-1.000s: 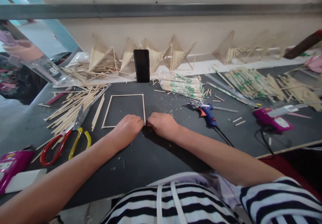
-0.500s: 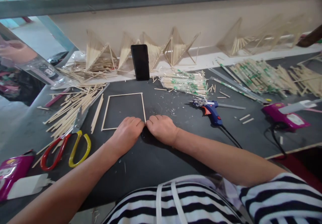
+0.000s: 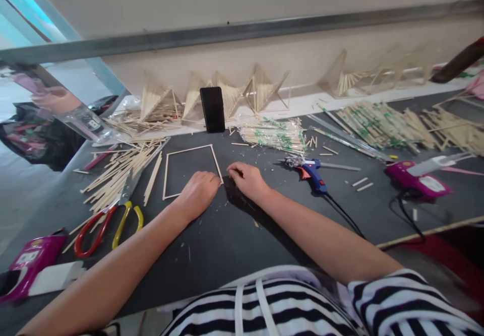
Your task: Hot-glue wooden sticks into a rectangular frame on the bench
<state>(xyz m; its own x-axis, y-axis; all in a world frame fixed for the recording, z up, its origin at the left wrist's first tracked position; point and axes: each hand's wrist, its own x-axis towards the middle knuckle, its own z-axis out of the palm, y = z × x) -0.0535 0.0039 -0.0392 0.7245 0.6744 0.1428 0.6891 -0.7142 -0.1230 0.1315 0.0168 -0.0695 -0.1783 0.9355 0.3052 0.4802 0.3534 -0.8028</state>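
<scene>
A square frame of thin wooden sticks (image 3: 189, 149) lies flat on the dark tabletop. My left hand (image 3: 199, 192) is closed over its near right corner, fingers hiding most of the near side. Just right of that corner, apart from the frame, my right hand (image 3: 245, 180) hovers with thumb and fingertips pinched together; whatever may be between them is too small to tell. To the right rests a blue glue gun (image 3: 314, 175) with an orange trigger. Loose wooden sticks (image 3: 117, 177) and scissors with red and yellow handles (image 3: 96, 232) lie on the left.
A black phone (image 3: 212, 109) leans upright at the back. Behind it stand several stick pyramids (image 3: 260, 89). Plastic-wrapped stick bundles (image 3: 270, 134) lie near the wall. Magenta devices sit at the far left (image 3: 40, 258) and right (image 3: 419, 180). A clear bottle (image 3: 81, 117) is at the left edge.
My right hand has drawn away to the right from the frame's corner, its fingertips now pinched. My left hand stays on the corner. The camera view has tilted up slightly.
</scene>
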